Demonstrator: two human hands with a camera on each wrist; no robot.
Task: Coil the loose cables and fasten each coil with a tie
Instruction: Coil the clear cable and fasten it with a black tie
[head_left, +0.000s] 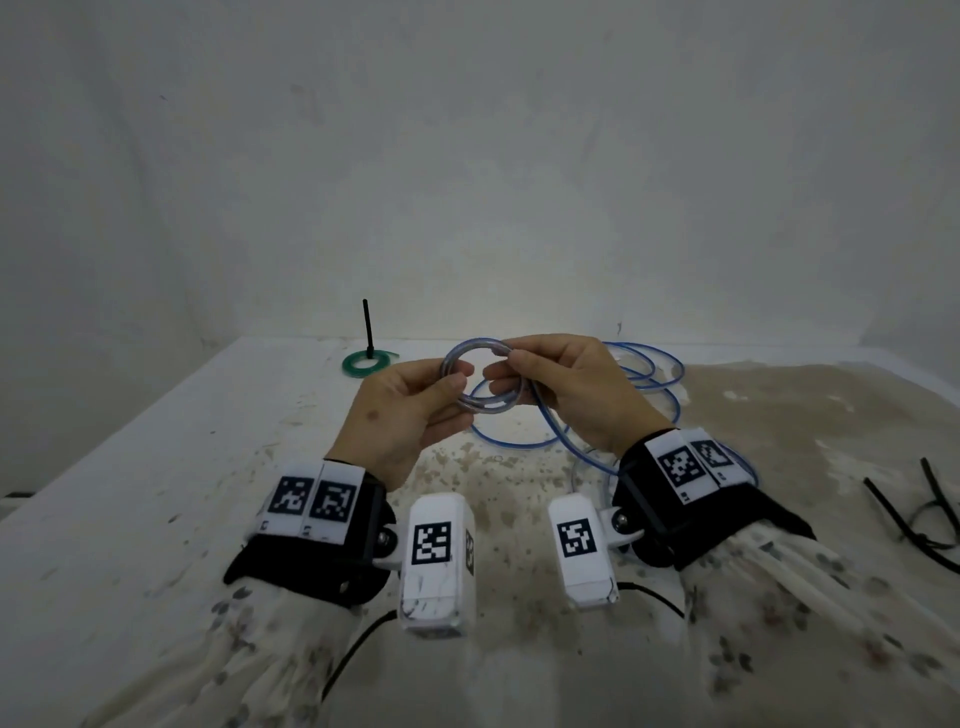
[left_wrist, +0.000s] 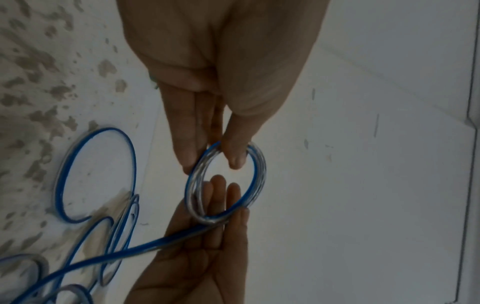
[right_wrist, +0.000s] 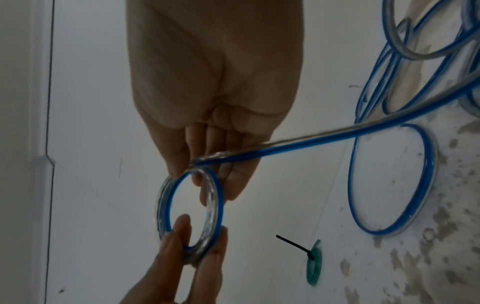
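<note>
A small ring-shaped coil (head_left: 485, 408) of clear-and-blue cable hangs above the table between both hands. My left hand (head_left: 454, 384) pinches its left side between thumb and fingers. On the opposite side my right hand (head_left: 506, 364) pinches it where the free length leaves. In the left wrist view the left hand (left_wrist: 213, 162) grips the coil (left_wrist: 261, 174) from above. The right wrist view shows the right hand (right_wrist: 192, 172) on the coil (right_wrist: 163, 203). The rest of the cable (head_left: 649, 374) lies in loose loops on the table behind my right hand.
A green coil (head_left: 366, 361) bound with an upright black tie (head_left: 368, 327) lies at the back left. Loose black ties (head_left: 930, 514) lie at the right edge. The white table top (head_left: 156, 467) is stained brown on its right half, with a wall close behind.
</note>
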